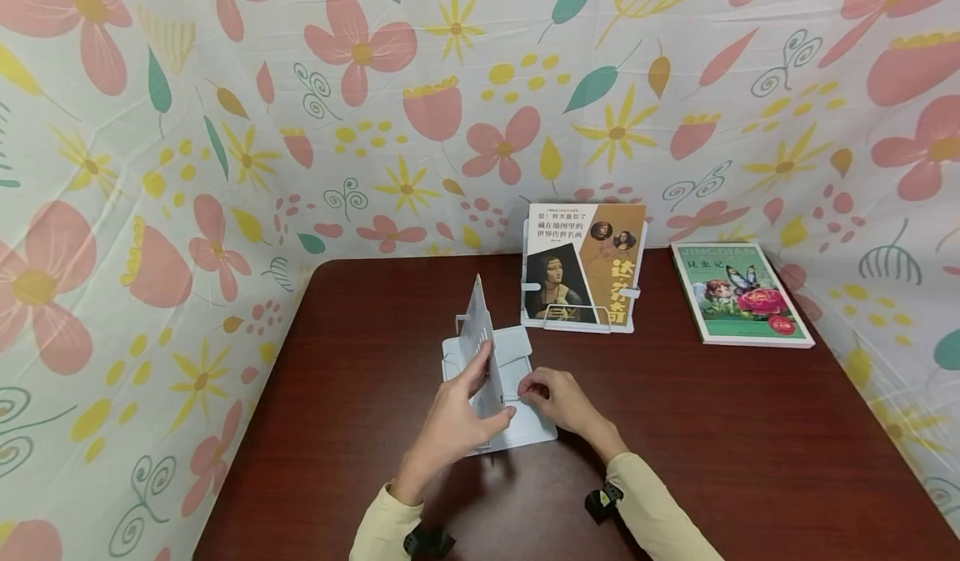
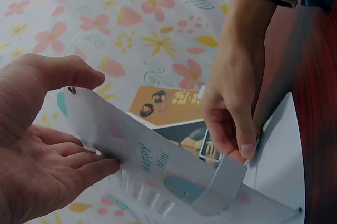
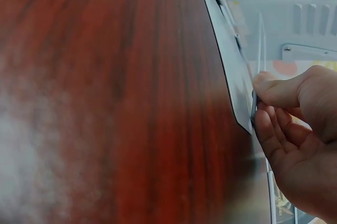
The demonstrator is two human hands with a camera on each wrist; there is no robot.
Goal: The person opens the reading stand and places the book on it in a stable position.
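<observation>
A white book stand (image 1: 517, 346) lies on the table with its panel (image 1: 474, 333) raised on edge. My left hand (image 1: 455, 415) holds that panel, thumb on one side and fingers on the other. "Happy Mini" is printed on the panel (image 2: 118, 129) in the left wrist view. Low beside it, my right hand (image 1: 562, 401) pinches a thin metal support piece (image 3: 255, 107) between thumb and fingertips, close over the base plate (image 1: 528, 432). Much of the panel's lower edge is hidden behind the left hand in the head view.
Behind, a second white stand (image 1: 637, 293) bears an upright book (image 1: 558, 273) with a painted portrait on its cover. A green book (image 1: 738, 294) lies flat at the back right of the dark wooden table (image 1: 750, 444). Flowered cloth (image 1: 465, 86) hangs around the table's back and sides.
</observation>
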